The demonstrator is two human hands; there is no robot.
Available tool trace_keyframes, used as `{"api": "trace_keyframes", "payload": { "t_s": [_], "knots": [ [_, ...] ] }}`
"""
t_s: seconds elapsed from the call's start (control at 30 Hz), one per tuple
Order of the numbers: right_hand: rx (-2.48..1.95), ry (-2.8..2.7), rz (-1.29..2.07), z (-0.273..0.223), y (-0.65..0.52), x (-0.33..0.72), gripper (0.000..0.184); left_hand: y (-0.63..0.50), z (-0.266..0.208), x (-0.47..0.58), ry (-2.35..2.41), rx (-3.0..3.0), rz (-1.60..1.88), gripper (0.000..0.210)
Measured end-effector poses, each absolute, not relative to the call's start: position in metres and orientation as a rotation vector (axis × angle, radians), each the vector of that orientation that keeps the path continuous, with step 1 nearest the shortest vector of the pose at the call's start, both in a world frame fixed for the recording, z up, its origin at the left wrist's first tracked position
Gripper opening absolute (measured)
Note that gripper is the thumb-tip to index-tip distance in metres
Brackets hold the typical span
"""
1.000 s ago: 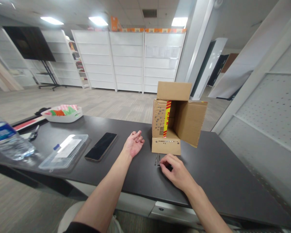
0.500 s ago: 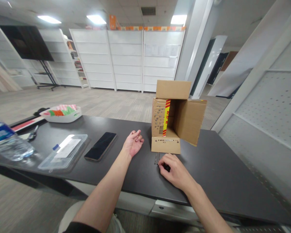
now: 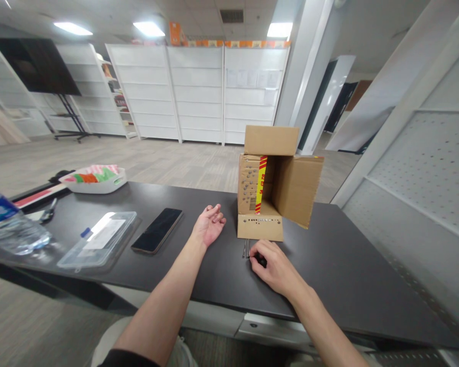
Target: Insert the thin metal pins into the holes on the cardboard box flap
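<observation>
My left hand [image 3: 209, 226] rests palm up on the dark table, fingers loosely curled and apart, with nothing in it. My right hand [image 3: 270, 262] is palm down, its thumb and fingers drawn together at the table top. Right at those fingertips lie a few thin metal pins [image 3: 245, 248], side by side; whether one is pinched cannot be made out. Just beyond them stands an open cardboard box [image 3: 248, 191] on its side. Its front flap [image 3: 259, 233] hangs down to the table and has a row of small holes. More round marks or holes dot the box's left part, beside yellow-and-red tape [image 3: 260, 186].
Left of my left hand lie a black phone [image 3: 157, 230] and a clear plastic case [image 3: 99, 240]. Farther left are a water bottle [image 3: 13, 229] and a white basket [image 3: 94, 186] with coloured cloth or wrapping. A perforated panel [image 3: 432, 199] borders the table's right side.
The whole view has shifted slightly. Both hands, the box and the pins keep their places on the table.
</observation>
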State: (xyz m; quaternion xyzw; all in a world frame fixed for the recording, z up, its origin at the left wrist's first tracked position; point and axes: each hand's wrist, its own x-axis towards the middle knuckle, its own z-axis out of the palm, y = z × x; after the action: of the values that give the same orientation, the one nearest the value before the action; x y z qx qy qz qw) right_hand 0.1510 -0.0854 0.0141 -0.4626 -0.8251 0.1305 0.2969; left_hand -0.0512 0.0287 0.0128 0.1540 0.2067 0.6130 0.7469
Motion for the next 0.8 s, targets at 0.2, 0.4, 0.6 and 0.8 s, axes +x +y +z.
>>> {"api": "trace_keyframes", "payload": {
  "t_s": [0.2, 0.4, 0.6, 0.8],
  "knots": [
    [-1.245, -2.193, 0.367, 0.0125, -0.0838, 0.1511, 0.010, 0.0294, 0.0123, -0.0512, 0.443, 0.337, 1.336, 0.030],
    [-1.247, -2.190, 0.365, 0.0128, -0.0835, 0.1513, 0.010, 0.0293, 0.0124, -0.0509, 0.451, 0.326, 1.342, 0.030],
    [-1.238, -2.140, 0.404, 0.0121, -0.0838, 0.1531, 0.006, 0.0316, 0.0094, -0.0514, 0.440, 0.345, 1.332, 0.029],
    [-1.249, -2.080, 0.395, 0.0164, -0.0760, 0.1589, 0.010, 0.0314, 0.0101, -0.0511, 0.444, 0.338, 1.338, 0.031]
  ]
}}
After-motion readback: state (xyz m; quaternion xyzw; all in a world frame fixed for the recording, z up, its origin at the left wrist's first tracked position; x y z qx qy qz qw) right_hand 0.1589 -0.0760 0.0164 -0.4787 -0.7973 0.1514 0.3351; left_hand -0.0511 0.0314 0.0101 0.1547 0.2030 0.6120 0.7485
